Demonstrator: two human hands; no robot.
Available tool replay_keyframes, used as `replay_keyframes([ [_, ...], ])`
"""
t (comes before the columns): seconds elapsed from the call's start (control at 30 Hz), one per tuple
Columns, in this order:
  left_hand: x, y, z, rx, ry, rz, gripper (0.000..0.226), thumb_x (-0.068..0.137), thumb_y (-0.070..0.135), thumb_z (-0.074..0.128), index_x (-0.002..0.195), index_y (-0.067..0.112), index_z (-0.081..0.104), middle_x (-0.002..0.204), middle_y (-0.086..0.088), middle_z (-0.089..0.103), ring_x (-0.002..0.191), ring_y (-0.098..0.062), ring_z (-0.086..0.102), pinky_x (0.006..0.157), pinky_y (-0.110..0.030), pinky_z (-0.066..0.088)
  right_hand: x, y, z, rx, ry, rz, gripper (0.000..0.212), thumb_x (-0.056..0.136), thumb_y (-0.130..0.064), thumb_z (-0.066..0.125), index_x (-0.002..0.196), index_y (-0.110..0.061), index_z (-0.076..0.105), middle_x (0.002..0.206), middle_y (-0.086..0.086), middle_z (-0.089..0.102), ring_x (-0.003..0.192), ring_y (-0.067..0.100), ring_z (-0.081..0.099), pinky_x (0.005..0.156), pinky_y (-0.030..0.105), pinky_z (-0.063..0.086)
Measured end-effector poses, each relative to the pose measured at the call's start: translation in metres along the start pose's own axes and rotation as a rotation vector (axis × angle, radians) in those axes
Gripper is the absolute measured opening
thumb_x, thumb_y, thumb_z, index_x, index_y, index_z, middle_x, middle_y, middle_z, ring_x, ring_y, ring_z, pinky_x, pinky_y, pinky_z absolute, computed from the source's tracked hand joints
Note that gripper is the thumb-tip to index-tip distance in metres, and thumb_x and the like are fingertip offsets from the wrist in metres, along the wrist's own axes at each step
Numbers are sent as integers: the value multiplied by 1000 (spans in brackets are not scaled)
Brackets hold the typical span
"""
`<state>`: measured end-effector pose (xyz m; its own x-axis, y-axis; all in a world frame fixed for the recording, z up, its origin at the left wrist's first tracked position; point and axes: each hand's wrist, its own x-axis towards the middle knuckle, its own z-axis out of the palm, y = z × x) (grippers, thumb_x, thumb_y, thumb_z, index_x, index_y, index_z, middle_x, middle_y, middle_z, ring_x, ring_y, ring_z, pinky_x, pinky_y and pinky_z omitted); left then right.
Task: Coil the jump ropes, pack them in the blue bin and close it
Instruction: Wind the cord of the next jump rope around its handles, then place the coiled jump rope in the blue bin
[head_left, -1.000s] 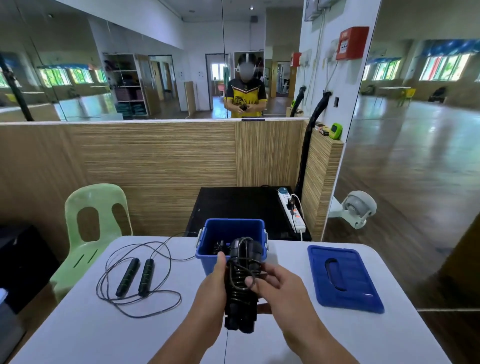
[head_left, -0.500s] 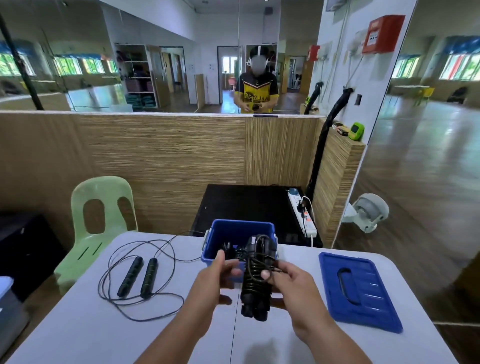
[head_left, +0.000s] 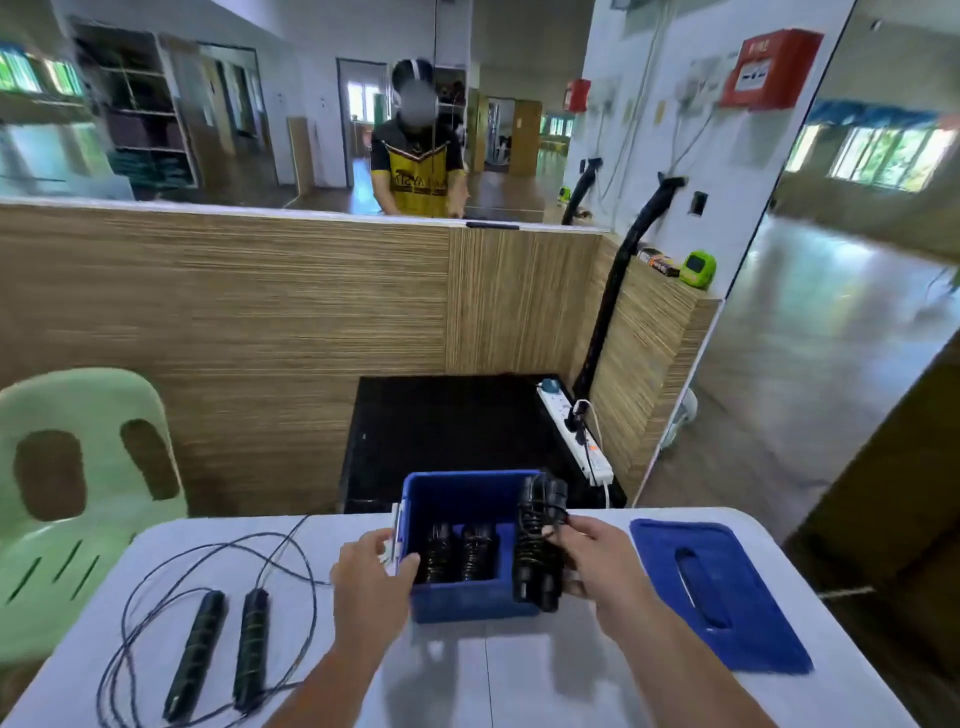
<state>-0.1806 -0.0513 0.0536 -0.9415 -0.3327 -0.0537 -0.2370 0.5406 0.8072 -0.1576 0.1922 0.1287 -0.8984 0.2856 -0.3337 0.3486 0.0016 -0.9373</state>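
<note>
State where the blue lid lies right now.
In the head view, the blue lid lies flat on the white table at the right side, just right of the blue bin and of the right hand holding a coiled jump rope.

Held bundle: hides fingertips of my right hand gripping it, also right wall of blue bin. My left hand grips bin's near-left corner, covering it. Packed ropes: lower ends behind near wall; count unclear. Loose rope: cord loops cut by bottom edge. Green chair: cut by left edge. Both my forearms: cut by bottom edge.
</note>
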Motion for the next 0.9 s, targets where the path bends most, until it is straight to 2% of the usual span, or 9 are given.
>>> replay_keyframes([
  [0.2, 22, -14, 25, -137, -129, -250, 87, 87, 34, 81, 155, 5, 35, 141, -25, 56, 128, -40, 55, 105, -45, 46, 46, 2, 26, -134, 72, 81, 16, 81, -13, 73, 68, -8, 67, 57, 7, 61, 42, 16, 56, 40, 24, 45],
  [0.27, 20, -10, 29, -202, -194, -338, 90, 92, 34, 75, 160, 5, 23, 147, -23, 53, 131, -38, 54, 103, -41, 44, 65, 7, 36, -187, 90, 114, 23, 67, -28, 76, 66, -6, 70, 62, 12, 69, 54, 27, 68, 52, 39, 60],
  [0.33, 17, -9, 35, -218, -202, -400, 83, 96, 31, 69, 160, 6, 23, 130, -18, 62, 120, -36, 58, 96, -39, 45, 95, 27, 42, -231, 98, 109, 32, 58, -34, 75, 70, -5, 74, 69, 16, 75, 68, 36, 74, 66, 53, 63],
  [0.4, 17, -13, 42, -250, -190, -436, 71, 98, 25, 65, 157, 6, 31, 121, -16, 63, 114, -35, 59, 93, -38, 46, 97, 24, 55, -246, 122, 112, 30, 59, -31, 78, 70, -3, 74, 67, 15, 74, 65, 34, 74, 64, 51, 63],
  [0.47, 16, -13, 45, -252, -175, -432, 48, 98, 20, 62, 142, 5, 51, 121, -18, 66, 109, -35, 62, 87, -37, 46, 90, 14, 65, -261, 161, 129, 24, 69, -26, 80, 70, -5, 70, 62, 9, 70, 58, 28, 69, 58, 38, 58],
  [0.53, 13, -13, 45, -238, -158, -386, 11, 97, 14, 60, 102, 9, 68, 91, -14, 68, 82, -27, 61, 70, -34, 42, 93, 15, 70, -291, 204, 162, 22, 76, -25, 80, 71, -9, 66, 65, 7, 68, 61, 25, 67, 60, 33, 52],
  [0.6, 11, -15, 46, -218, -150, -337, 22, 96, 12, 58, 74, 14, 60, 70, -9, 59, 65, -22, 52, 60, -33, 35, 100, 20, 74, -322, 234, 180, 24, 74, -28, 79, 77, -7, 68, 69, 9, 70, 67, 28, 68, 67, 37, 58],
  [0.7, 8, -16, 46, -212, -140, -340, 29, 96, 10, 56, 67, 15, 51, 63, -6, 50, 59, -20, 44, 57, -33, 31, 107, 27, 80, -403, 242, 188, 29, 76, -32, 74, 87, -5, 70, 69, 6, 69, 67, 27, 67, 70, 40, 60],
  [0.9, 4, -21, 50, -225, -126, -303, 29, 95, 9, 55, 67, 13, 50, 61, -4, 47, 58, -19, 40, 57, -33, 31, 115, 46, 83, -498, 202, 233, 21, 92, -18, 60, 105, -3, 65, 87, 12, 67, 68, 27, 59, 56, 28, 42],
])
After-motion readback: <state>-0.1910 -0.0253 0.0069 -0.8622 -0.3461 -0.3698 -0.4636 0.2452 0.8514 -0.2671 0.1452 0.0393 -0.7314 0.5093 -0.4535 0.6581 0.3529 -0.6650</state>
